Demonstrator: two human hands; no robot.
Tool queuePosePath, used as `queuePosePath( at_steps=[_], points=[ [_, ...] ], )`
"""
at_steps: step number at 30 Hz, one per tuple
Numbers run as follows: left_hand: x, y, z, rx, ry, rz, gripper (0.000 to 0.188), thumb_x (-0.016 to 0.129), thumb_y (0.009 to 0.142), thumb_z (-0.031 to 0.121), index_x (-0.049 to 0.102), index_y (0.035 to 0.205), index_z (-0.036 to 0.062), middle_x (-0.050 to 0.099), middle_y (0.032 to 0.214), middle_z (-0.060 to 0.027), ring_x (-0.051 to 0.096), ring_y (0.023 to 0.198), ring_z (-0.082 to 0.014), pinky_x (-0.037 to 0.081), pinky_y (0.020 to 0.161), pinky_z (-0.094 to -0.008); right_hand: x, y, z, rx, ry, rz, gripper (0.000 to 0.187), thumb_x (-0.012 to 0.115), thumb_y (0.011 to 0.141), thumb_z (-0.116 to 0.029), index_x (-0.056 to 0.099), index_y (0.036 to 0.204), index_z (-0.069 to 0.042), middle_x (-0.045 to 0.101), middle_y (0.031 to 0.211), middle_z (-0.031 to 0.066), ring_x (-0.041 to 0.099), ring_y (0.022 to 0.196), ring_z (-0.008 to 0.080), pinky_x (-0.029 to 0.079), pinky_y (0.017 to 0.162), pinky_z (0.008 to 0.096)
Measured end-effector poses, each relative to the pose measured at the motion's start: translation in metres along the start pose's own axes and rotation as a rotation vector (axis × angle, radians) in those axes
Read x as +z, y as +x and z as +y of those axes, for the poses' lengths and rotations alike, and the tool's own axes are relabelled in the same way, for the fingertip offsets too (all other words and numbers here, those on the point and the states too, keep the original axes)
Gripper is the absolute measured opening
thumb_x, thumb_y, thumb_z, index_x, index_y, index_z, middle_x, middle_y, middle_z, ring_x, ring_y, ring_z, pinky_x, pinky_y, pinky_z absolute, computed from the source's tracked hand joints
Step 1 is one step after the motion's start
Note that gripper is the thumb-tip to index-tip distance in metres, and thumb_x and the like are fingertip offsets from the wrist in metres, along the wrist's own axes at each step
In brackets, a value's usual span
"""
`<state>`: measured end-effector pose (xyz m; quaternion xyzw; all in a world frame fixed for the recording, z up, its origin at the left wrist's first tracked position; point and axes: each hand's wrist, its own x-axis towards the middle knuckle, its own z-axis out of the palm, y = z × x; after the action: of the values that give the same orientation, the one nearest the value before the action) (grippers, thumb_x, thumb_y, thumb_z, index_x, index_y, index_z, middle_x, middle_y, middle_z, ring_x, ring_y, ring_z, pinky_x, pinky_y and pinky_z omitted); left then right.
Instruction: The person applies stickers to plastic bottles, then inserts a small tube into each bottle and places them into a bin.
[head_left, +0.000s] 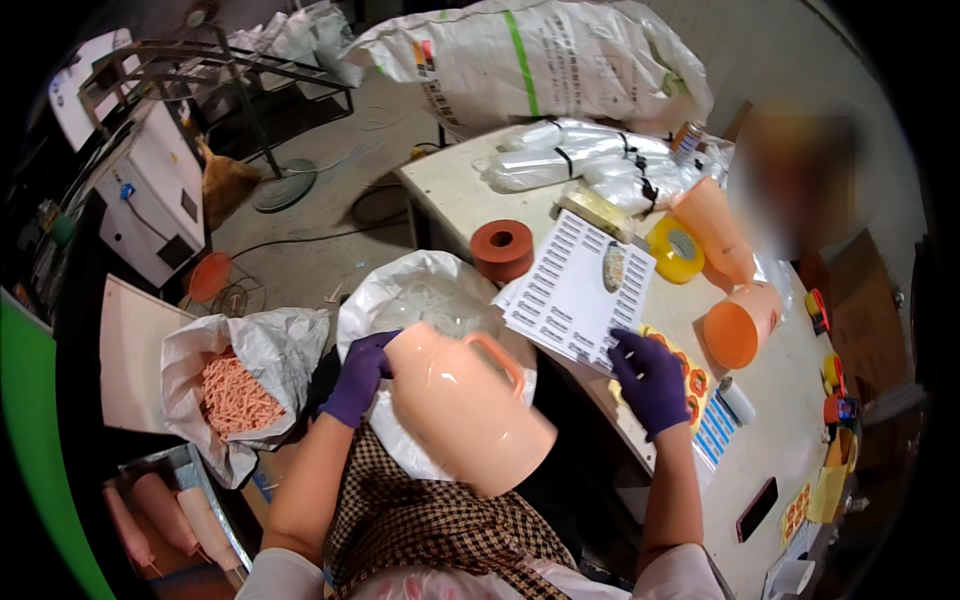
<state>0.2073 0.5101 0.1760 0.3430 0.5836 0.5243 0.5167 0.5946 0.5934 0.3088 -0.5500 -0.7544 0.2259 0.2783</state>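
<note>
My left hand [358, 378], in a purple glove, grips a glossy peach plastic jug [462, 410] by its narrower end. The jug tilts over my lap, its handle [497, 360] on the upper right side and its wide end toward the lower right. Over the table's near edge, my right hand [652, 385], also gloved in purple, has its fingers bent and slightly apart, with nothing visible in them. Beneath its fingertips lies a printed white label sheet [575, 285]. A yellow sheet of red-and-orange stickers [690, 372] is partly hidden under that hand.
Brown tape [502, 250], yellow tape [676, 250] and two peach jug bodies [742, 325] stand or lie on the table [450, 185]. Plastic-wrapped bundles [560, 160] lie at the back. A white bag [385, 290] is beside my lap; another sack holds peach sticks [238, 395]. A phone [757, 510] lies right.
</note>
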Motion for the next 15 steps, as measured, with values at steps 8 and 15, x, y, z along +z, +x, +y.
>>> queuePosePath(
  at_steps=[8, 15],
  points=[
    [-0.008, -0.02, 0.052, 0.116, 0.169, -0.118, 0.047, 0.046, 0.074, 0.006, 0.067, 0.113, -0.009, 0.073, 0.102, -0.0134, 0.067, 0.091, -0.0152, 0.053, 0.084, -0.0291, -0.017, 0.105, 0.073, -0.048, 0.087, 0.2, 0.036, 0.07, 0.091, -0.023, 0.066, 0.121, -0.004, 0.069, 0.102, 0.0169, 0.071, 0.08, 0.0214, 0.056, 0.072, 0.034],
    [0.009, -0.027, 0.025, 0.133, 0.284, -0.094, 0.023, 0.062, 0.093, 0.021, 0.066, 0.105, 0.002, 0.059, 0.09, -0.0023, 0.052, 0.081, -0.0102, 0.046, 0.076, -0.0279, 0.041, 0.17, 0.071, 0.045, -0.555, 0.011, 0.048, 0.066, 0.088, -0.029, 0.06, 0.131, -0.009, 0.063, 0.112, 0.0226, 0.066, 0.097, 0.0379, 0.053, 0.085, 0.0459]
  ],
)
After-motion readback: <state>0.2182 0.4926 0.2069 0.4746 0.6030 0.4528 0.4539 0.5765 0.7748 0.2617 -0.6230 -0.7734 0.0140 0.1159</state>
